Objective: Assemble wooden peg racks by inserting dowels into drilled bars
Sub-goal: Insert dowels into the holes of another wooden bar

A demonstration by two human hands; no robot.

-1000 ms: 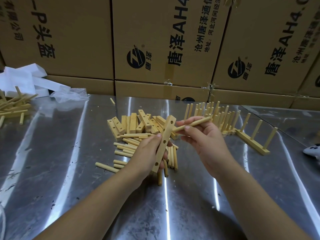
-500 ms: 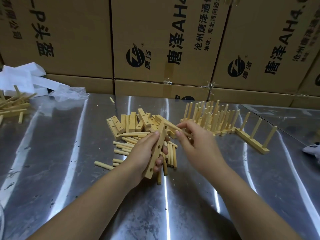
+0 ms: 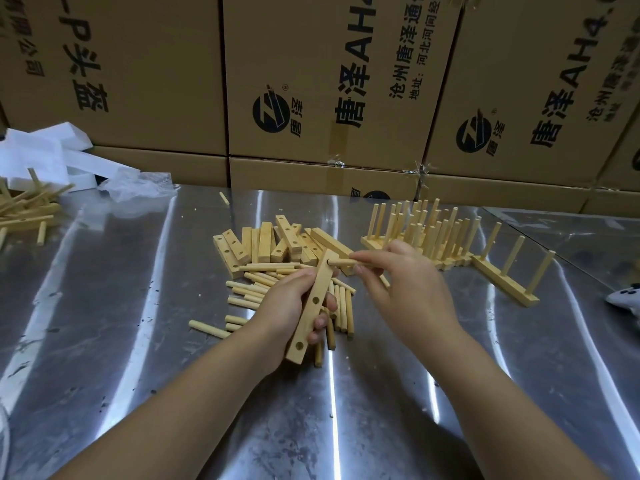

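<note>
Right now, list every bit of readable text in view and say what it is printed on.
"唐泽AH4", cut off at the frame's top edge: middle carton and right carton.
"唐泽" beside a round logo: the same two cartons.
"沧州唐泽通" and "地址:河北河间经", both cut off: middle carton.
"-P头盔" and "限公司": left carton.
Small print on the right carton: too blurred to read.

dim, glare streaks on metal table (image 3: 381, 427), wide-angle edge warp.

my left hand (image 3: 291, 306): bare, nails short and plain | my right hand (image 3: 408, 292): bare, one short nail showing | my left forearm (image 3: 180, 403): bare to the frame's edge | my right forearm (image 3: 512, 393): bare likewise, unsleeved
</note>
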